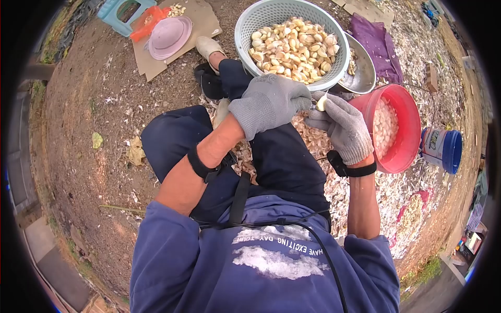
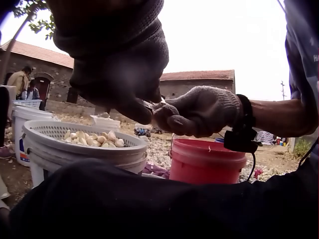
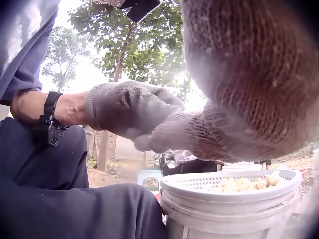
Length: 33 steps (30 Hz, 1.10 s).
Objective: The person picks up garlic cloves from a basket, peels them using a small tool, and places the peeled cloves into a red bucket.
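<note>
Grey knit gloves cover both hands. Between the thumb and fingers of my right hand (image 1: 342, 125) is a pale garlic clove (image 1: 321, 103), pinched at the near side of the basin. My left hand (image 1: 271, 101) comes in from the left with curled fingers, its fingertips right at the clove. It grips a small thin thing, mostly hidden by the fingers; I cannot tell its kind. Just beyond the hands stands a grey perforated basin (image 1: 241, 49) heaped with garlic cloves (image 1: 295, 47). To the right, a red bucket (image 1: 409, 130) contains pale peeled cloves (image 1: 384, 128).
A metal bowl (image 1: 367, 73) sits partly under the basin, near a purple cloth (image 1: 373, 44). Beside the red bucket lies a blue and white bucket (image 1: 441, 148). Garlic skins litter the ground. A blue stool (image 1: 112, 15) and pink lid (image 1: 170, 37) are at the far left.
</note>
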{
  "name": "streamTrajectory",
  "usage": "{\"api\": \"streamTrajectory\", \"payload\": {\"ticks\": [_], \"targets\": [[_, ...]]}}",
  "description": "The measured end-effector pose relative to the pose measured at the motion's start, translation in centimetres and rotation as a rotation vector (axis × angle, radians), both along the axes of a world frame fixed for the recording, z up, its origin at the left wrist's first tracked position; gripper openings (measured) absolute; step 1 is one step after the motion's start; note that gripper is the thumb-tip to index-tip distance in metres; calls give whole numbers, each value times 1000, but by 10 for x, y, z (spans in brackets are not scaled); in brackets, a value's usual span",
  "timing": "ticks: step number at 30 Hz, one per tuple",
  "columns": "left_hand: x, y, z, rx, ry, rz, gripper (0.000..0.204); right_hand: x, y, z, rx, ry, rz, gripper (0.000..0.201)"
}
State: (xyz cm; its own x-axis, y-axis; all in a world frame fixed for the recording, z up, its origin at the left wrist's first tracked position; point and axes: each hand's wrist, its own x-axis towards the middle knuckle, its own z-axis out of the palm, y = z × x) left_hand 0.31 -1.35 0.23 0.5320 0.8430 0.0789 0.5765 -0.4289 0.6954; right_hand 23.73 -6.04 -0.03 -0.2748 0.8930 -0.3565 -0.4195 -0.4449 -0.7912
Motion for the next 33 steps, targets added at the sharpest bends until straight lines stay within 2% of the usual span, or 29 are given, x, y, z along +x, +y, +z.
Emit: {"api": "streamTrajectory", "payload": {"ticks": [1,3,9,17,19,22,28,31,33], "targets": [[0,0,0,0,0,-2,23,0,0,1,1,20,2,40],[0,0,1,-146,-65,39,22,2,-1,-2,-3,47,5,40],[4,-2,-2,3,7,58,22,4,-3,-7,20,108,11,40],[5,-5,-1,3,98,78,24,3,-2,-15,-3,150,4,42],[6,-7,-3,12,112,55,24,1,-4,-10,-31,-5,-21,45],[8,-6,0,77,121,34,24,-4,-5,-4,-34,-112,-35,45],[6,-4,6,-1,224,139,24,-9,-4,-5,-21,-299,-105,38],[4,-4,7,-18,245,124,25,-9,-6,-6,35,-404,-124,38],[3,-5,5,-10,158,56,26,-8,-8,-8,68,-444,-122,39]]}}
